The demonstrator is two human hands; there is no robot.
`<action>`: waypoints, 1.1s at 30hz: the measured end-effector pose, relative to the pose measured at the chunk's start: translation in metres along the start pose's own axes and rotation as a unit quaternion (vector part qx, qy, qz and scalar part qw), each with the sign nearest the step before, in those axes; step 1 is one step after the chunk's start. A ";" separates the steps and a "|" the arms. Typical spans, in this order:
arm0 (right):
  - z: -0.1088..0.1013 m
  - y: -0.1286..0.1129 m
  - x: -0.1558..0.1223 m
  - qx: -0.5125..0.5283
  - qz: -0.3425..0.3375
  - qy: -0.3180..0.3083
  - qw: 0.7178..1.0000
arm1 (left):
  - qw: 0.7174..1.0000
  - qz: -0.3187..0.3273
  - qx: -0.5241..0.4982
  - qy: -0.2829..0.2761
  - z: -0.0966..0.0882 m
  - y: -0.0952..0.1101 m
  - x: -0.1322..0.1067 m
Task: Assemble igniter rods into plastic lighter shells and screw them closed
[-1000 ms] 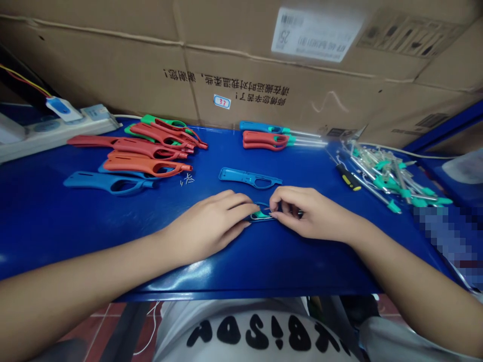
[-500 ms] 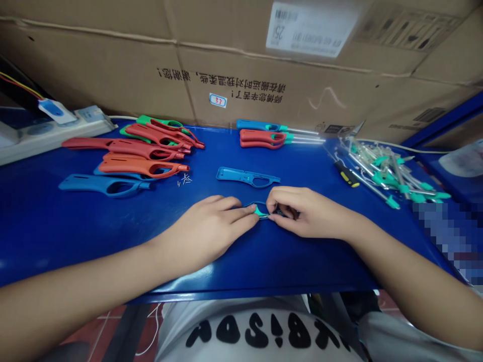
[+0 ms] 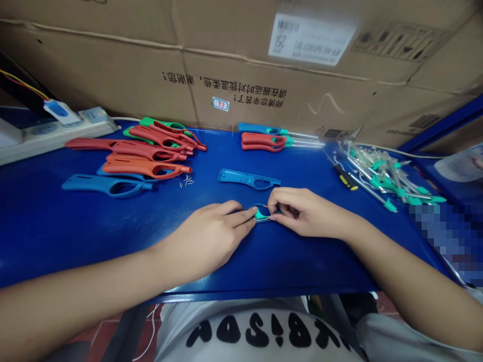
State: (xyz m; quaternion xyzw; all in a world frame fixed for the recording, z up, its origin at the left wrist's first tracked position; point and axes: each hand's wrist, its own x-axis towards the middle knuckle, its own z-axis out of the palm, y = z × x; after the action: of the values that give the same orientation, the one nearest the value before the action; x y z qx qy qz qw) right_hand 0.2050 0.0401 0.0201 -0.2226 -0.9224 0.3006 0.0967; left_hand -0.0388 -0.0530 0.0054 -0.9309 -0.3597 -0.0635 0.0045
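Note:
Both my hands meet over a blue lighter shell (image 3: 260,208) with a teal trigger that lies on the blue table (image 3: 56,221). My left hand (image 3: 207,236) lies palm down on the shell's handle end, fingers pressed together on it. My right hand (image 3: 305,211) pinches the shell's trigger loop with curled fingers. Most of the shell is hidden under the two hands. Just behind them lies a second, empty blue shell half (image 3: 249,178).
A heap of red, green and blue shell halves (image 3: 147,151) lies at the back left, with tiny screws (image 3: 187,181) beside it. Assembled lighters (image 3: 271,138) sit at the back. A yellow-handled screwdriver (image 3: 347,178) and teal-tipped metal tubes (image 3: 388,176) lie right. Cardboard boxes (image 3: 264,65) wall the back.
My right hand has slid slightly left along the shell and pinched nearer the trigger loop. My left hand's fingers have closed in on the shell. The view shifted a little.

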 end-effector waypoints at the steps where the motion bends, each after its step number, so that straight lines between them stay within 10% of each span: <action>1: 0.000 0.000 0.000 -0.001 -0.002 0.001 1.000 | 1.000 -0.001 -0.001 -0.004 0.000 0.000 0.000; 9: -0.006 0.001 -0.002 -0.013 -0.033 -0.001 0.999 | 1.000 -0.003 -0.007 0.001 0.001 -0.002 -0.001; 12: -0.024 0.019 -0.008 -0.059 -0.013 0.088 0.994 | 1.000 0.003 -0.012 0.012 0.001 -0.005 0.000; 20: -0.090 0.094 -0.052 -0.285 0.358 0.232 0.858 | 1.000 0.017 0.003 0.012 0.000 -0.010 -0.001; 33: -0.099 0.137 -0.075 -0.252 0.547 0.330 0.727 | 0.997 0.015 -0.024 0.074 0.005 -0.019 -0.001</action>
State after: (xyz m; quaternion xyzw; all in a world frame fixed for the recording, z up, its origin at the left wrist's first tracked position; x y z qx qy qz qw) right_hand 0.3509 0.1544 0.0144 -0.7901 -0.5925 -0.0348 0.1535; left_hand -0.0519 -0.0398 -0.0008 -0.9287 -0.3430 -0.1403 0.0097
